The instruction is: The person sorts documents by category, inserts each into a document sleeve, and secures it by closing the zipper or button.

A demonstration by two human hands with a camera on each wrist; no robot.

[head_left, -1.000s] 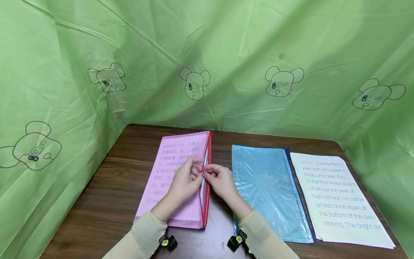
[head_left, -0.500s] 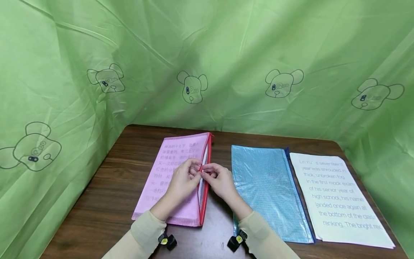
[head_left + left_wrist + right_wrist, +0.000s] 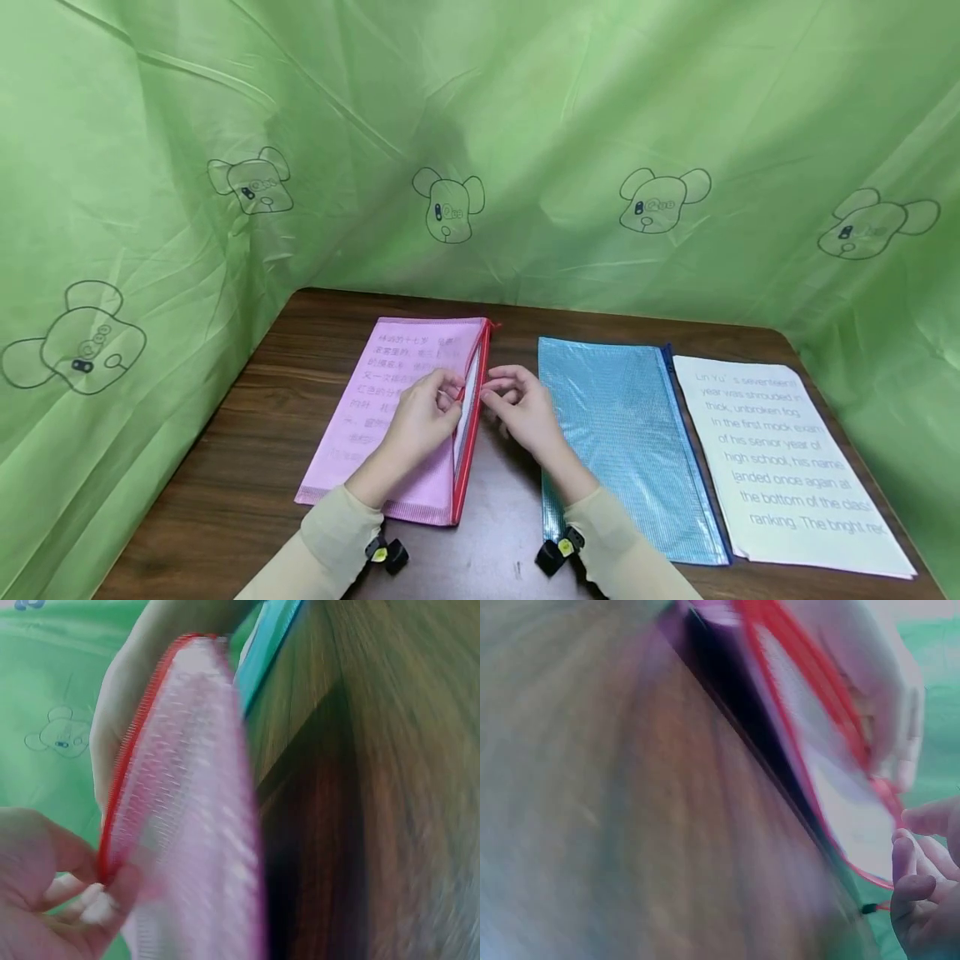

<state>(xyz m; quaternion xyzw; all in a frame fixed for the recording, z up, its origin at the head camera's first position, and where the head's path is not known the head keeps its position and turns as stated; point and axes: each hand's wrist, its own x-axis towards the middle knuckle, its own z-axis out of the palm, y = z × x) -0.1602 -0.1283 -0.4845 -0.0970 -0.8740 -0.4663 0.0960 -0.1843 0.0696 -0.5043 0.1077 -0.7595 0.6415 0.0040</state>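
Note:
A pink mesh zip pouch with a red zipper edge and printed paper inside lies under my left hand. Finger and thumb of that hand pinch the upper zipper edge, lifting it in the left wrist view, where the raised mesh shows pink. The mouth gapes along its right side, with white paper visible within. My right hand is just right of the opening, its bent fingers at the red edge; in the right wrist view its thumb stands apart from the forefinger, nothing between them.
To the right lies a blue mesh zip pouch with a dark blue zipper edge. Beside it is a stack of white sheets printed in English, near the right end of the brown table. A green curtain hangs behind.
My right hand has parted from the left and shifted a little right. The pink pouch has slid slightly toward me and left, and its mouth gapes wider. Blue pouch and sheets stay put.

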